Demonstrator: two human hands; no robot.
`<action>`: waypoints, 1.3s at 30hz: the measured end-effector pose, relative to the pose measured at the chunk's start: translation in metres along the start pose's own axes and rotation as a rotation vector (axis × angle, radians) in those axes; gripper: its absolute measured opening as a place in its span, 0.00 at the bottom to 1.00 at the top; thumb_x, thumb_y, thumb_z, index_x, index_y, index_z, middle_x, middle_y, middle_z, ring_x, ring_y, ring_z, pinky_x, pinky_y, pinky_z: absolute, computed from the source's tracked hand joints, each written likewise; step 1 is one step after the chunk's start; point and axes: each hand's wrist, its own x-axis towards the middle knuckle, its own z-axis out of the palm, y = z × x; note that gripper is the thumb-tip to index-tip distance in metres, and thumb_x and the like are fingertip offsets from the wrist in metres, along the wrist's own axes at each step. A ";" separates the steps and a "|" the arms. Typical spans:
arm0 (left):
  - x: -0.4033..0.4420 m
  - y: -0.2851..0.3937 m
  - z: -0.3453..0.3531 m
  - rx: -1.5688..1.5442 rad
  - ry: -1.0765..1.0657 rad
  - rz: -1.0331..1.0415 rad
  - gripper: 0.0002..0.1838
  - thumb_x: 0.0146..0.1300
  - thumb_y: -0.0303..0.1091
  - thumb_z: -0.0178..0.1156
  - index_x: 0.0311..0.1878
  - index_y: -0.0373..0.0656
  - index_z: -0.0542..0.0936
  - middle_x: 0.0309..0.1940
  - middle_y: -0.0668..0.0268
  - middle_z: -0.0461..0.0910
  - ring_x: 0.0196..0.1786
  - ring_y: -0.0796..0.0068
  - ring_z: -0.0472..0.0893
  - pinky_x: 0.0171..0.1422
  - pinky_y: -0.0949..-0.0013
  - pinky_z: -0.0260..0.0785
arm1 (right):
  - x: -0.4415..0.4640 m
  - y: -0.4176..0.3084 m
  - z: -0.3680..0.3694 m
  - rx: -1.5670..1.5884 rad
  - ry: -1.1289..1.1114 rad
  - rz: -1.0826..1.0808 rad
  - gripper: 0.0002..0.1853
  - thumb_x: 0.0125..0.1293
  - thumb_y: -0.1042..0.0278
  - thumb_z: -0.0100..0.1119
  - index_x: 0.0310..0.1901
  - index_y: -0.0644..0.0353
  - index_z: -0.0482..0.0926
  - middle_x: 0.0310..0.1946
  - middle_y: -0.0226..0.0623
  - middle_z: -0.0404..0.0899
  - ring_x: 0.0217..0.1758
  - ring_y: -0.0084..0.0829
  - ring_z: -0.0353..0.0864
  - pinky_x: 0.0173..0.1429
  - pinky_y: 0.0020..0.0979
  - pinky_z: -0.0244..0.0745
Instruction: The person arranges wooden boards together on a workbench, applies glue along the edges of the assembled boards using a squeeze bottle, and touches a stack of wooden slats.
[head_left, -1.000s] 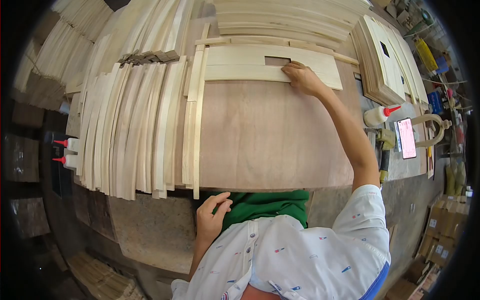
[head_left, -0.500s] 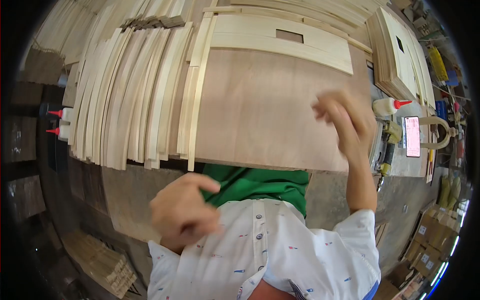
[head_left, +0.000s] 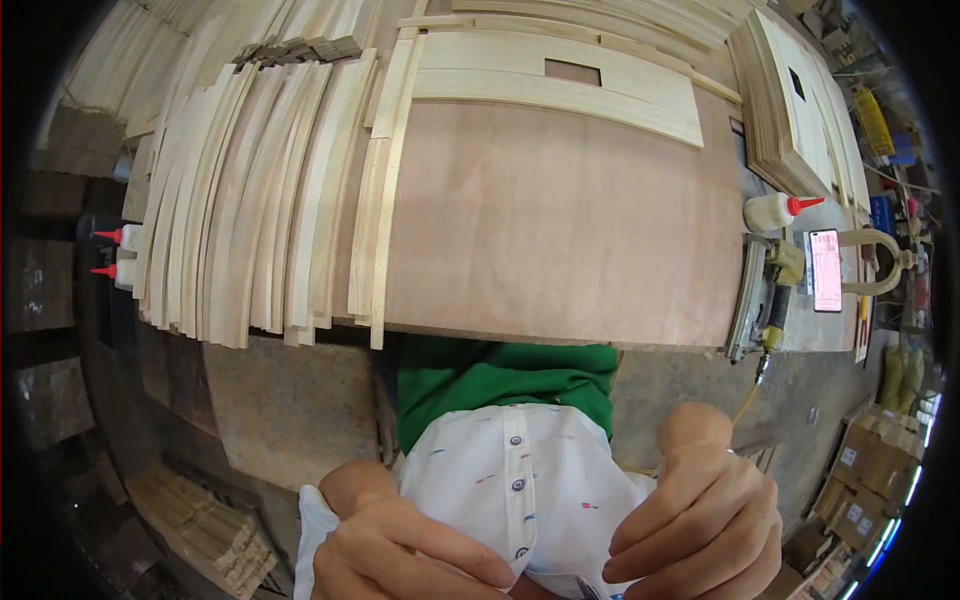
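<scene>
Both hands are raised close in front of my chest, at the bottom edge of the view. My left hand (head_left: pixel 410 550) has its fingers bent together and pointing inward; its fingertips and thumb are partly cut off. Opposite it, my right hand (head_left: pixel 700 525) is closed with curled fingers, the tips beside the collar of the white patterned shirt (head_left: pixel 465 470). Whatever either hand grips is hidden. Beyond them lies a brown plywood sheet (head_left: pixel 560 220) on the bench, with a pale wooden panel (head_left: pixel 480 75) having a rectangular cutout along its far side.
Rows of wooden strips (head_left: pixel 240 200) fill the left of the bench. At right are a glue bottle (head_left: pixel 768 212), a pneumatic nailer (head_left: pixel 785 265), a lit phone (head_left: pixel 826 270) and stacked cutout panels (head_left: pixel 775 110). More glue bottles (head_left: pixel 126 270) stand far left.
My right hand has come back from above the plywood to my chest. My left hand has moved down and slightly inward. The nailer is now fully uncovered.
</scene>
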 end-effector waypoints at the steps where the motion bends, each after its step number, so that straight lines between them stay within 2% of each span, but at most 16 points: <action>1: 0.001 0.002 -0.003 -0.035 -0.038 -0.046 0.02 0.58 0.25 0.62 0.30 0.41 0.78 0.32 0.60 0.80 0.31 0.63 0.82 0.37 0.63 0.78 | 0.001 0.000 0.001 0.029 0.003 0.014 0.01 0.55 0.77 0.58 0.29 0.65 0.77 0.26 0.42 0.79 0.21 0.32 0.79 0.22 0.26 0.77; 8: 0.004 -0.001 -0.018 -0.284 -0.200 -0.205 0.02 0.59 0.25 0.59 0.31 0.38 0.79 0.33 0.57 0.82 0.33 0.60 0.82 0.38 0.61 0.78 | -0.007 0.006 0.004 0.048 0.041 -0.049 0.01 0.54 0.80 0.57 0.27 0.65 0.75 0.24 0.43 0.78 0.19 0.32 0.78 0.19 0.24 0.74; 12: 0.001 0.000 -0.009 -0.263 -0.130 -0.198 0.03 0.59 0.25 0.59 0.30 0.39 0.78 0.31 0.57 0.81 0.32 0.60 0.83 0.39 0.62 0.78 | -0.008 0.006 0.004 -0.005 0.021 -0.063 0.01 0.55 0.80 0.57 0.28 0.65 0.75 0.24 0.44 0.78 0.19 0.32 0.79 0.20 0.25 0.75; 18: -0.004 -0.004 -0.002 -0.060 -0.168 0.077 0.05 0.59 0.25 0.57 0.27 0.41 0.75 0.30 0.59 0.81 0.29 0.65 0.83 0.36 0.62 0.78 | -0.008 -0.002 -0.001 -0.092 -0.010 0.055 0.02 0.55 0.80 0.58 0.30 0.65 0.75 0.28 0.44 0.79 0.23 0.34 0.80 0.23 0.26 0.76; 21: -0.004 0.006 0.006 0.062 -0.015 -0.054 0.06 0.59 0.26 0.58 0.27 0.43 0.73 0.30 0.65 0.79 0.28 0.70 0.80 0.34 0.64 0.75 | -0.008 0.001 -0.002 -0.147 -0.021 0.064 0.03 0.58 0.75 0.60 0.32 0.63 0.76 0.31 0.43 0.79 0.27 0.34 0.81 0.25 0.27 0.77; 23: 0.005 0.011 0.014 0.310 0.179 -0.236 0.07 0.59 0.28 0.61 0.28 0.46 0.71 0.31 0.70 0.74 0.29 0.73 0.77 0.34 0.66 0.71 | 0.010 -0.003 -0.011 -0.179 0.003 0.092 0.04 0.59 0.73 0.60 0.34 0.62 0.76 0.33 0.43 0.79 0.29 0.34 0.81 0.26 0.28 0.77; 24: 0.009 0.006 0.022 0.313 0.186 -0.268 0.07 0.59 0.28 0.61 0.28 0.46 0.71 0.31 0.70 0.74 0.29 0.73 0.77 0.34 0.66 0.71 | 0.041 -0.011 -0.027 -0.132 -0.375 0.315 0.06 0.61 0.69 0.60 0.37 0.60 0.76 0.34 0.41 0.78 0.32 0.33 0.80 0.31 0.29 0.78; 26: 0.019 -0.005 0.031 0.411 0.273 -0.249 0.09 0.58 0.30 0.62 0.30 0.46 0.71 0.31 0.72 0.71 0.30 0.74 0.75 0.35 0.67 0.69 | 0.049 -0.016 -0.039 -0.055 -0.758 0.509 0.08 0.62 0.66 0.60 0.39 0.58 0.76 0.35 0.40 0.77 0.36 0.32 0.80 0.36 0.30 0.79; 27: 0.022 -0.005 0.032 0.449 0.299 -0.243 0.09 0.58 0.31 0.63 0.30 0.46 0.70 0.31 0.72 0.70 0.30 0.74 0.74 0.35 0.68 0.68 | 0.041 -0.019 -0.036 -0.043 -0.592 0.493 0.09 0.63 0.64 0.60 0.42 0.56 0.76 0.36 0.38 0.77 0.40 0.31 0.79 0.42 0.31 0.78; 29: 0.029 0.007 0.026 0.248 0.243 -0.452 0.05 0.61 0.30 0.61 0.35 0.46 0.73 0.34 0.72 0.74 0.33 0.73 0.78 0.35 0.67 0.71 | 0.023 -0.022 -0.034 -0.030 -0.390 0.524 0.11 0.64 0.58 0.59 0.46 0.50 0.77 0.42 0.38 0.78 0.50 0.33 0.77 0.49 0.33 0.76; 30: 0.027 0.006 0.026 0.179 0.248 -0.472 0.05 0.62 0.30 0.59 0.39 0.45 0.74 0.36 0.70 0.75 0.34 0.71 0.78 0.35 0.67 0.72 | 0.014 -0.024 -0.033 -0.022 -0.288 0.533 0.13 0.65 0.55 0.58 0.48 0.47 0.77 0.45 0.38 0.79 0.55 0.35 0.75 0.53 0.34 0.75; 32: 0.025 0.003 0.025 0.043 0.262 -0.512 0.09 0.66 0.30 0.56 0.49 0.44 0.76 0.38 0.66 0.78 0.35 0.67 0.80 0.34 0.66 0.74 | 0.007 0.005 -0.042 -0.363 -0.160 0.466 0.12 0.64 0.63 0.58 0.49 0.52 0.77 0.42 0.38 0.80 0.51 0.33 0.78 0.51 0.32 0.75; 36: -0.014 -0.024 -0.001 0.237 0.258 -0.390 0.11 0.57 0.22 0.59 0.44 0.37 0.78 0.37 0.57 0.80 0.37 0.66 0.82 0.41 0.62 0.77 | -0.004 0.095 -0.090 -1.005 0.123 0.269 0.13 0.63 0.80 0.58 0.49 0.63 0.78 0.36 0.39 0.83 0.42 0.31 0.83 0.46 0.27 0.76; 37: -0.025 -0.031 -0.008 0.289 0.260 -0.359 0.11 0.55 0.20 0.60 0.43 0.35 0.78 0.36 0.55 0.80 0.38 0.66 0.83 0.43 0.61 0.77 | -0.008 0.129 -0.128 -1.164 -0.030 0.289 0.13 0.63 0.74 0.60 0.50 0.63 0.78 0.41 0.41 0.83 0.44 0.33 0.83 0.48 0.29 0.76; 38: -0.035 -0.036 -0.015 0.340 0.259 -0.332 0.12 0.53 0.18 0.60 0.42 0.34 0.78 0.36 0.52 0.81 0.39 0.65 0.83 0.45 0.60 0.78 | -0.022 0.164 -0.170 -1.257 -0.058 0.442 0.16 0.63 0.70 0.60 0.52 0.63 0.76 0.48 0.44 0.80 0.50 0.40 0.80 0.52 0.36 0.75; 39: -0.047 -0.039 -0.021 0.294 0.295 -0.509 0.13 0.56 0.17 0.58 0.46 0.33 0.77 0.40 0.53 0.80 0.43 0.66 0.82 0.49 0.62 0.76 | -0.035 0.189 -0.203 -1.394 -0.151 0.534 0.19 0.62 0.68 0.60 0.55 0.62 0.74 0.53 0.45 0.77 0.55 0.42 0.77 0.57 0.36 0.73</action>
